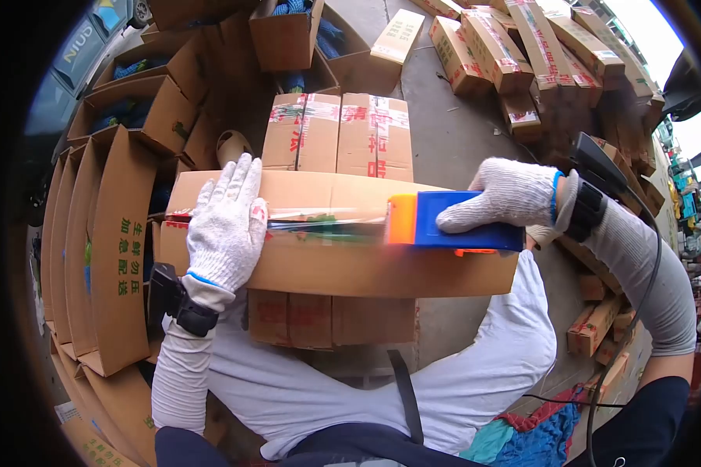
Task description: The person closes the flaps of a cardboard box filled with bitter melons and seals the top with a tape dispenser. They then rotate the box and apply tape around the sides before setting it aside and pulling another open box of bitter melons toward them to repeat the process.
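A long cardboard box (350, 272) lies across other boxes in front of me, its top flaps meeting at a narrow gap with green and dark contents showing. My left hand (227, 226), in a white knit glove, presses flat on the box's left end, fingers spread. My right hand (506, 198), gloved too, grips a blue and orange tape dispenser (452, 220) over the right half of the seam. Clear tape seems to run along the seam between the dispenser and my left hand.
Taped boxes (374, 136) stand just beyond the long box. Open boxes (121, 257) with blue mesh bundles crowd the left. Sealed boxes (541, 47) are piled at the upper right. A coloured cloth (541, 436) lies lower right, and a black cable hangs by my right arm.
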The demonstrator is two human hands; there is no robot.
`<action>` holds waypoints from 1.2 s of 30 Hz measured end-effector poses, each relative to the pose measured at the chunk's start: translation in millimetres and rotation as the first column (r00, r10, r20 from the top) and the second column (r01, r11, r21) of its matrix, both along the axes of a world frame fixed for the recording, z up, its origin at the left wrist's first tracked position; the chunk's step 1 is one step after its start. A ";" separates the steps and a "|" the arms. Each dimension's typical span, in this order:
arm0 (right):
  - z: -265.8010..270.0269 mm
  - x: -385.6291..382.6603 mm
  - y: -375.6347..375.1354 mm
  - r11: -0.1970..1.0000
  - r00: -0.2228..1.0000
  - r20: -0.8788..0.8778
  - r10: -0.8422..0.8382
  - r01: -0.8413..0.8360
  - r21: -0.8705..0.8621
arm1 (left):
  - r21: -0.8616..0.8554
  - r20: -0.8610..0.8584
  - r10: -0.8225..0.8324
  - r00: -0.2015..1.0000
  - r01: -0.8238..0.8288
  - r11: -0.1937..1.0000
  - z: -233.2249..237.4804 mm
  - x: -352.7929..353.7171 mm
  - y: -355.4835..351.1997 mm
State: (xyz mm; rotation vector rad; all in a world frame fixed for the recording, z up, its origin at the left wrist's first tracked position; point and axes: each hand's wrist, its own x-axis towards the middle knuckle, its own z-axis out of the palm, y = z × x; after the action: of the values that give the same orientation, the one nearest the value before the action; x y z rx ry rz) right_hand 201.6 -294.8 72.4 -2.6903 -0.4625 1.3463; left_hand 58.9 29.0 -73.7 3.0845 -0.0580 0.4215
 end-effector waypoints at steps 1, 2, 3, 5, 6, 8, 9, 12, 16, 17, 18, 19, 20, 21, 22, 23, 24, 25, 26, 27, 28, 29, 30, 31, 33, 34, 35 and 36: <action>8.3 3.5 -38.8 0.995 0.995 -0.029 -0.096 0.095 -0.031 | -0.026 0.002 -0.006 1.000 0.006 1.000 2.6 -1.3 1.3; 1.8 6.4 -82.1 0.991 0.991 -0.023 -0.135 0.135 -0.014 | -0.033 -0.002 -0.020 1.000 0.020 0.999 5.3 -2.8 1.0; -5.6 7.4 -123.3 0.985 0.985 -0.014 -0.173 0.173 0.010 | -0.059 -0.026 -0.009 1.000 0.007 0.998 5.9 -3.2 0.1; -14.3 3.9 -192.3 0.964 0.981 0.024 -0.192 0.184 0.194 | -0.112 -0.067 -0.018 0.998 0.011 0.994 6.0 -1.5 2.4; -22.3 7.7 -219.3 0.973 0.985 0.038 -0.170 0.161 0.167 | -0.109 -0.074 -0.013 0.997 0.005 0.994 4.1 0.6 4.6; -51.1 4.7 -261.4 0.943 0.969 -0.037 -0.246 0.248 0.224 | -0.068 -0.104 0.000 0.995 -0.007 0.998 6.4 -0.2 1.8; -71.3 7.4 -274.9 0.927 0.960 -0.080 -0.269 0.281 0.248 | -0.084 -0.123 0.023 0.992 -0.033 0.996 7.3 0.6 -0.5; -141.2 11.2 -300.4 0.828 0.942 -0.218 -0.257 0.331 0.452 | -0.112 -0.142 0.053 0.988 -0.070 0.991 11.5 3.1 -5.8; -217.1 -3.6 -317.6 0.663 0.881 -0.377 -0.286 0.466 0.586 | -0.165 -0.156 0.074 0.985 -0.100 0.981 9.2 0.1 -1.5; -227.1 -4.7 -318.5 0.649 0.885 -0.380 -0.268 0.457 0.608 | -0.193 -0.157 0.062 0.986 -0.092 0.977 7.8 0.0 -0.8; -234.4 -5.0 -318.2 0.614 0.877 -0.406 -0.258 0.473 0.632 | -0.292 -0.157 0.092 0.983 -0.135 0.947 3.6 -0.7 0.0; -242.3 -6.3 -319.2 0.581 0.868 -0.434 -0.242 0.488 0.651 | -0.300 -0.151 0.073 0.986 -0.116 0.947 0.6 -2.0 3.7; -250.1 -8.0 -322.5 0.589 0.878 -0.408 -0.250 0.472 0.656 | -0.309 -0.146 0.054 0.988 -0.098 0.946 -0.1 -2.6 7.5; -258.1 -10.0 -326.3 0.596 0.888 -0.381 -0.257 0.456 0.660 | -0.316 -0.139 0.035 0.990 -0.078 0.945 0.5 -2.3 7.0; -266.5 -13.6 -331.1 0.601 0.896 -0.356 -0.266 0.443 0.665 | -0.328 -0.156 0.046 0.987 -0.095 0.940 3.1 -1.1 2.5; -275.6 -18.4 -339.6 0.624 0.869 -0.379 -0.318 0.493 0.606 | -0.323 -0.158 0.045 0.986 -0.095 0.942 3.7 1.0 3.6; -284.7 -21.3 -351.7 0.646 0.842 -0.397 -0.366 0.537 0.543 | -0.320 -0.159 0.050 0.986 -0.100 0.942 1.6 0.2 8.1; -292.0 -22.9 -357.6 0.662 0.811 -0.419 -0.409 0.579 0.475 | -0.312 -0.166 0.060 0.984 -0.110 0.944 -0.6 -2.1 9.6; -304.7 -24.3 -359.4 0.717 0.893 -0.281 -0.353 0.451 0.531 | -0.284 -0.171 0.034 0.985 -0.082 0.955 0.6 -2.9 11.7; -304.1 -24.5 -345.3 0.700 0.908 -0.245 -0.339 0.418 0.579 | -0.309 -0.173 0.032 0.984 -0.084 0.947 1.2 -0.7 13.1; -301.6 -18.5 -328.6 0.710 0.886 -0.319 -0.338 0.462 0.531 | -0.336 -0.169 0.033 0.985 -0.089 0.938 -1.0 -0.5 14.6; -298.1 -13.6 -312.6 0.718 0.853 -0.396 -0.339 0.507 0.477 | -0.363 -0.172 0.031 0.985 -0.092 0.927 -0.3 -1.7 15.3; -296.0 -4.8 -297.1 0.760 0.890 -0.369 -0.266 0.430 0.488 | -0.349 -0.183 0.029 0.983 -0.093 0.933 0.2 -0.6 15.4; -292.0 10.1 -284.2 0.799 0.924 -0.331 -0.189 0.341 0.496 | -0.362 -0.190 0.038 0.981 -0.106 0.926 -1.0 0.0 17.3; -277.2 30.8 -265.1 0.867 0.953 -0.277 -0.124 0.240 0.436 | -0.442 -0.191 0.044 0.981 -0.126 0.888 -4.8 -0.1 17.7; -265.5 40.7 -257.4 0.913 0.971 -0.224 -0.084 0.165 0.373 | -0.436 -0.192 0.036 0.981 -0.118 0.892 -7.6 -1.8 24.9; -249.4 51.9 -250.3 0.949 0.968 -0.248 -0.026 0.102 0.299 | -0.433 -0.190 0.031 0.981 -0.112 0.895 -10.9 -3.6 33.5; -223.6 57.1 -239.9 0.968 0.955 -0.287 -0.080 0.143 0.206 | -0.429 -0.188 0.033 0.982 -0.113 0.896 -12.7 -3.2 39.7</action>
State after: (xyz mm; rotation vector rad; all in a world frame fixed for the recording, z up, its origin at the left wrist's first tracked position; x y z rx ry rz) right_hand 258.7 -534.7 -151.2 -2.2677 -0.3977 1.5064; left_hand 55.8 68.7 -86.5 2.6655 0.1398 0.1331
